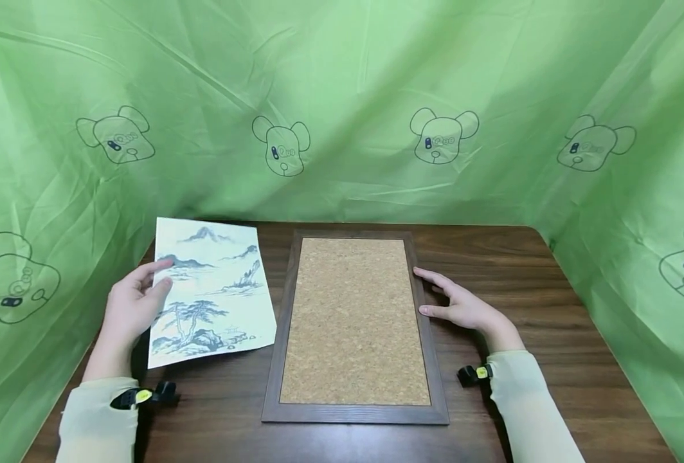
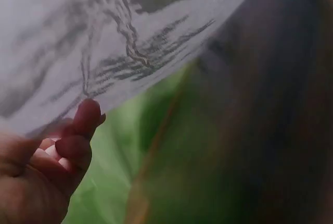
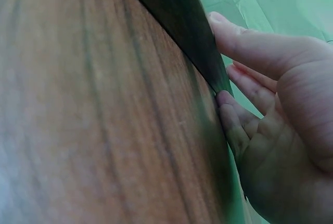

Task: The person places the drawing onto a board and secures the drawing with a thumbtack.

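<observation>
Green cloth printed with bear heads [image 1: 281, 149] hangs behind and to both sides of the dark wooden table [image 1: 550, 360] I'm watching. At the centre lies a cork board [image 1: 355, 321] in a dark wood frame, long side running from 12 to 6 o'clock. At about 9 o'clock from it, my left hand [image 1: 130, 307] pinches the left edge of an ink landscape print [image 1: 209, 289], thumb on top, fingers [image 2: 83, 130] curled beneath; the sheet's right edge sits just beside the frame. At 3 o'clock my right hand [image 1: 463, 307] rests with fingers spread and straight, fingertips [image 3: 229, 99] touching the frame's right edge, gripping nothing.
</observation>
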A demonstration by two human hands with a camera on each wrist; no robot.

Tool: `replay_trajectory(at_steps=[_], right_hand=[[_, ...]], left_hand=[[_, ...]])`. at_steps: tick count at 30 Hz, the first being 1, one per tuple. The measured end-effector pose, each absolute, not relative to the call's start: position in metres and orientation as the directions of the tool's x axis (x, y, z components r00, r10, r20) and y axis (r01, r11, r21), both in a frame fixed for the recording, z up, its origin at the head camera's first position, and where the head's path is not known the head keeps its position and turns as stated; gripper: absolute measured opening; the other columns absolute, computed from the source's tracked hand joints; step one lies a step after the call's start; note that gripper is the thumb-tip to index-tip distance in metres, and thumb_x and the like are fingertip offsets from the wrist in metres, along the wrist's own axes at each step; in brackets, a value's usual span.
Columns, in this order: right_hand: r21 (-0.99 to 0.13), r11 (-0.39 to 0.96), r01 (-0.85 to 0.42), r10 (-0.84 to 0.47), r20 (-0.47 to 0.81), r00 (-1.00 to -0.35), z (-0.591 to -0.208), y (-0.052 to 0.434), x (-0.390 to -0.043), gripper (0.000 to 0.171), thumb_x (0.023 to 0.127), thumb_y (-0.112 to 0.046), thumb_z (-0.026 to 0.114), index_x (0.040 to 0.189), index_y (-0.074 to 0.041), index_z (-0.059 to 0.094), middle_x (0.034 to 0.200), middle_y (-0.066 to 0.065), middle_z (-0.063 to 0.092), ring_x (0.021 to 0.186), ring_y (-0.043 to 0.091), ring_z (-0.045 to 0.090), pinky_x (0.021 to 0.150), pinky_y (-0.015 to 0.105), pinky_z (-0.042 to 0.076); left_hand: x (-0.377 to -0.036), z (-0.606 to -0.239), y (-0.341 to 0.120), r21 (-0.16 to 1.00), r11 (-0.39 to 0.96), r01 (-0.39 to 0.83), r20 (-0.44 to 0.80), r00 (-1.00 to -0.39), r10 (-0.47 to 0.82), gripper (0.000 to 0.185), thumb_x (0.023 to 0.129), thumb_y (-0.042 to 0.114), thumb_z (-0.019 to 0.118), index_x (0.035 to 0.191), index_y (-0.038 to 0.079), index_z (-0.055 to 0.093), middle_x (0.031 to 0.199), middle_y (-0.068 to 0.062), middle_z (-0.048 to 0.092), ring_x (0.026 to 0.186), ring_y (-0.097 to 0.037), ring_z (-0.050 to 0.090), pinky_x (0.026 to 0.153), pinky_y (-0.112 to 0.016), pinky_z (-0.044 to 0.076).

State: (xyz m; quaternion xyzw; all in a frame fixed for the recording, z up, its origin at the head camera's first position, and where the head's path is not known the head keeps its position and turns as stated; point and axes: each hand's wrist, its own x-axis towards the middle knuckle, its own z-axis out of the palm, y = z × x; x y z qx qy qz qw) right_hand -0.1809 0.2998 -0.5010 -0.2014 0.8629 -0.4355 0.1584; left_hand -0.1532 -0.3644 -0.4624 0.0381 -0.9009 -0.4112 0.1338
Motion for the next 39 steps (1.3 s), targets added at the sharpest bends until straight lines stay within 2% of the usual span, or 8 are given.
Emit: replay_trajectory(at_steps=[8,14,24,31,34,39], right_hand=[[-0.814,0.545,-0.202,-0.481,-0.105,-0.870,-0.501,0.300,-0.181,0.085,0.104,-0.033,0.079,0.174,-0.027,0.032,0.180,0.011,0.024,0.161,0.050,0.028,0.126,0.070,0.025],[-0.815,0.547,-0.192,-0.478,-0.116,-0.870,-0.500,0.299,-0.180,0.086,0.104,-0.035,0.078,0.174,-0.028,0.031,0.180,0.011,0.023,0.162,0.048,0.026,0.126,0.071,0.025],[-0.814,0.546,-0.200,-0.478,-0.107,-0.872,-0.500,0.301,-0.180,0.085,0.104,-0.035,0.078,0.174,-0.028,0.031,0.180,0.010,0.024,0.162,0.048,0.027,0.126,0.070,0.025],[-0.813,0.545,-0.206,-0.486,-0.106,-0.867,-0.499,0.298,-0.180,0.085,0.104,-0.031,0.079,0.174,-0.025,0.031,0.180,0.010,0.024,0.162,0.046,0.026,0.126,0.069,0.025],[-0.812,0.546,-0.207,-0.486,-0.105,-0.868,-0.498,0.298,-0.181,0.085,0.104,-0.030,0.079,0.174,-0.024,0.032,0.180,0.011,0.025,0.162,0.047,0.026,0.126,0.070,0.025],[-0.807,0.556,-0.197,-0.475,-0.114,-0.872,-0.499,0.297,-0.182,0.085,0.103,-0.030,0.080,0.174,-0.025,0.033,0.180,0.012,0.025,0.161,0.048,0.027,0.126,0.070,0.025]], left_hand=[[-0.165,-0.426,-0.349,0.868,0.493,0.062,0.217,-0.940,-0.264,0.041,0.109,0.018,0.068,0.148,0.006,0.068,0.066,0.005,0.032,0.045,-0.012,0.030,0.042,-0.034,0.030],[-0.174,-0.412,-0.314,0.883,0.455,0.115,0.246,-0.939,-0.241,0.032,0.108,0.013,0.069,0.139,0.006,0.074,0.065,0.005,0.035,0.045,-0.011,0.031,0.044,-0.031,0.033],[-0.181,-0.428,-0.236,0.954,0.235,0.188,0.222,-0.967,-0.123,0.028,0.104,0.003,0.072,0.131,0.001,0.076,0.064,0.008,0.043,0.046,-0.005,0.034,0.043,-0.023,0.033],[-0.181,-0.455,-0.189,0.978,0.122,0.172,0.178,-0.983,-0.039,0.028,0.102,-0.001,0.071,0.130,-0.001,0.075,0.065,0.007,0.040,0.048,-0.004,0.032,0.045,-0.020,0.030],[-0.179,-0.465,-0.171,0.978,0.140,0.152,0.150,-0.988,0.025,0.028,0.102,-0.002,0.072,0.129,-0.002,0.076,0.064,0.007,0.039,0.049,-0.004,0.033,0.047,-0.020,0.031],[-0.176,-0.480,-0.155,0.919,0.369,0.143,0.058,-0.971,0.233,0.029,0.106,0.009,0.071,0.134,0.006,0.077,0.059,0.009,0.038,0.050,-0.005,0.034,0.052,-0.024,0.034]])
